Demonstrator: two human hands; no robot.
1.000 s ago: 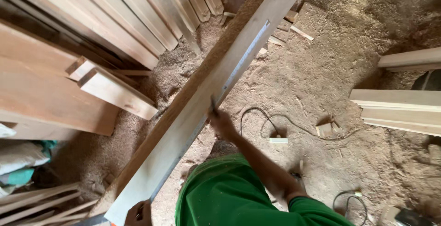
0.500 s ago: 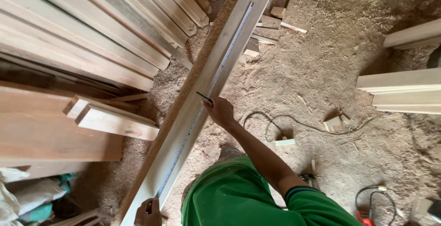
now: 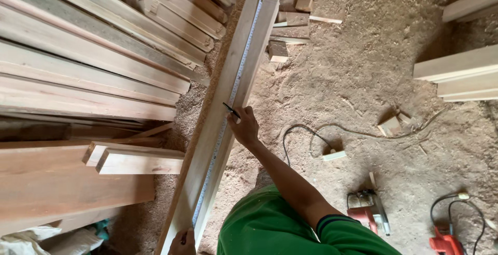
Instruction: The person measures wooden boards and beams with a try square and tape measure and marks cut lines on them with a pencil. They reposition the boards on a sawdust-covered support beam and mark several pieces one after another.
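Observation:
A long pale wooden plank runs from the bottom edge to the top of the view, over a sawdust floor. A metal measuring tape lies stretched along its face. My right hand rests on the plank's right edge about halfway up and holds a dark pencil with its tip at the tape. My left hand is at the plank's near end, fingers closed on the tape's end there; only part of it shows. My green shirt fills the bottom middle.
Stacked boards fill the left side, with a short block on top. More boards lie at the right. Offcuts, a cable and two red power tools lie on the sawdust.
The view has swung so the plank stands steeper in frame. My right hand keeps the pencil at the tape. My left hand at the near end shows more.

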